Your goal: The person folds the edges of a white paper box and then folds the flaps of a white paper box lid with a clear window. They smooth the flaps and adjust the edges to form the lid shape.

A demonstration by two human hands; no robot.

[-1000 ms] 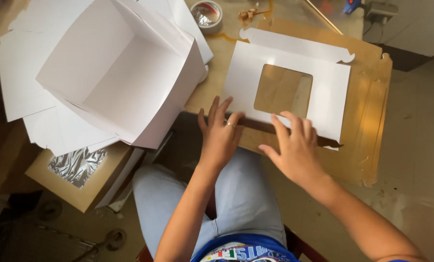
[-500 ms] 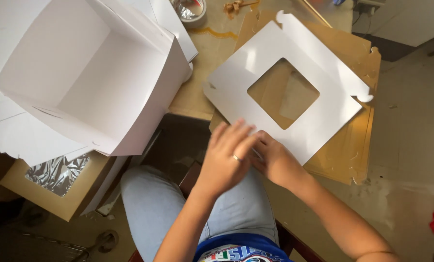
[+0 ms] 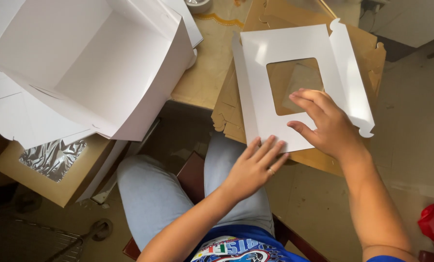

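Nearest us, the left hand (image 3: 253, 167) lies flat, fingers spread and open, its fingertips pressing the near edge of the white windowed card (image 3: 294, 82), apparently to pin it down. Just beyond, the right hand (image 3: 326, 126) rests palm-down on the card's near right part, fingers loosely extended, gripping nothing, their tips reaching the lower edge of the square cut-out. The card lies on a brown cardboard sheet (image 3: 370, 68) that overhangs the near edge of the wooden desk (image 3: 212, 63), so the card sits flat at the desk's near right corner. Over at the left, an assembled white box (image 3: 95, 68) stands open on stacked white blanks (image 3: 13, 121).
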